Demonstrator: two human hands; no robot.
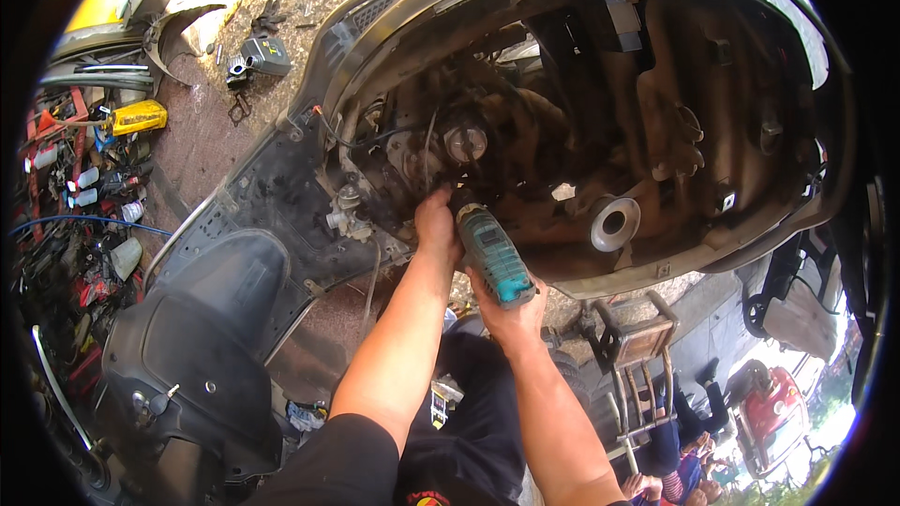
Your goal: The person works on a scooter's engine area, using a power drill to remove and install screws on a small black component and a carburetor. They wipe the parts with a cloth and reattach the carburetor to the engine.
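A teal cordless power driver [491, 254] is gripped in my right hand [515, 312], its nose reaching into the open underseat bay of a scooter body [309, 136]. Beside that nose, my left hand [436, 225] reaches in from the near edge, fingers curled together against dark mechanical parts. What those fingers hold is hidden. Just beyond them shows a round metal cover [466, 143] on the engine. Left of my hands, a metal carburetor-like part [349, 215] with a hose sits at the edge of the bay.
The scooter's front panel [192, 365] carries a key at lower left. Cluttered tools and bottles [84, 187] line the far left, with a yellow object [139, 117]. A black part [265, 54] lies on the ground. A metal-framed stand [647, 342] and a red scooter [773, 412] are at right, near other people.
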